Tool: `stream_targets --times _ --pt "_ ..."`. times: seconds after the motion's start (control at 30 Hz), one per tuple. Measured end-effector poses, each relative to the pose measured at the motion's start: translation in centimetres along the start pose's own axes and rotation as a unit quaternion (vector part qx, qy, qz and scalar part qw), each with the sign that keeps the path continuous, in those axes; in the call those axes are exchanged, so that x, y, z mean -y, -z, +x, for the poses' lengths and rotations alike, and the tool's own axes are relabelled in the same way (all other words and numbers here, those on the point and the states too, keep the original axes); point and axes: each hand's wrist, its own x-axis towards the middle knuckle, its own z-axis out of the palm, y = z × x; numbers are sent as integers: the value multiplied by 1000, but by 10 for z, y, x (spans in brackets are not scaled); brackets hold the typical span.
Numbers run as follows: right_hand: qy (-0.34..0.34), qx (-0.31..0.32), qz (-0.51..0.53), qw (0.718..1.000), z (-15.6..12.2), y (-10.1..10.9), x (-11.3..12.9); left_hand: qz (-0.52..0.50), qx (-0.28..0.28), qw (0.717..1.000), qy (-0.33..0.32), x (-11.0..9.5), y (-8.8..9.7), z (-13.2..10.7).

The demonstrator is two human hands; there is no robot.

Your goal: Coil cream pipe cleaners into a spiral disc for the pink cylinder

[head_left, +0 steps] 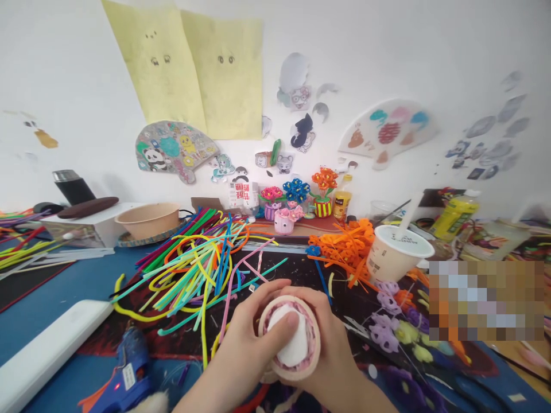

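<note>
Both hands hold a small round pot [296, 374] with a thick, pale cream-pink fuzzy rim, its opening facing me. Inside it lies a white disc [301, 347], ringed by mottled pink-purple lining. My left hand [245, 338] wraps the pot's left side, its thumb pressed on the white disc. My right hand [333, 338] closes round the right side; its fingertips are hidden behind the pot. Beyond my hands a loose heap of coloured pipe cleaners [193, 275] spreads over the dark mat. A blue glue gun [133, 367] with a lit red light lies left of my left forearm.
A long white box-like bar [55, 344] lies at left, near a beige bowl [148, 221]. At right stand a lidded paper cup [396, 255], orange pipe-cleaner pieces [348, 246], purple flowers [385, 330] and dark scissors [456, 384]. Finished flower pots [322, 206] line the wall.
</note>
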Motion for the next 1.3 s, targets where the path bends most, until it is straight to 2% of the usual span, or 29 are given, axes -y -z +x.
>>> stream_targets --times 0.27,0.37,0.53,0.6,0.7,0.77,0.8,0.93,0.97,1.03,1.1,1.17,1.23,1.3 --pt "16 -17 -18 1000 -2 -3 -6 -26 -34 999 -8 21 -5 4" --pt "12 -22 -16 1000 -2 -4 -6 -14 -29 999 -4 18 -4 4" --pt "-97 -4 -19 995 4 -3 6 65 -17 998 -5 9 3 5" --pt "-134 7 0 991 10 -1 8 112 -40 992 -36 10 7 6" --pt "-163 16 101 981 21 4 3 199 -85 965 -150 14 11 8" --pt "-208 -6 189 960 26 8 -2 239 -77 941 -226 14 13 9" --pt "-249 -18 238 939 27 10 -3 251 -63 933 -250 13 13 9" --pt "-395 -47 428 811 27 19 -1 274 -13 919 -284 13 9 10" --pt "-417 -46 457 784 27 20 0 274 -10 916 -292 14 8 11" --pt "-447 -46 488 748 28 23 3 272 -18 911 -310 16 7 11" --pt "-465 -46 496 732 29 24 4 273 -24 906 -322 18 8 13" --pt "-475 -47 490 729 31 25 2 287 -9 900 -329 17 9 14" --pt "-470 -41 480 740 30 24 0 316 19 885 -340 14 10 15" --pt "-441 -25 471 764 29 23 0 359 37 862 -357 9 9 16"
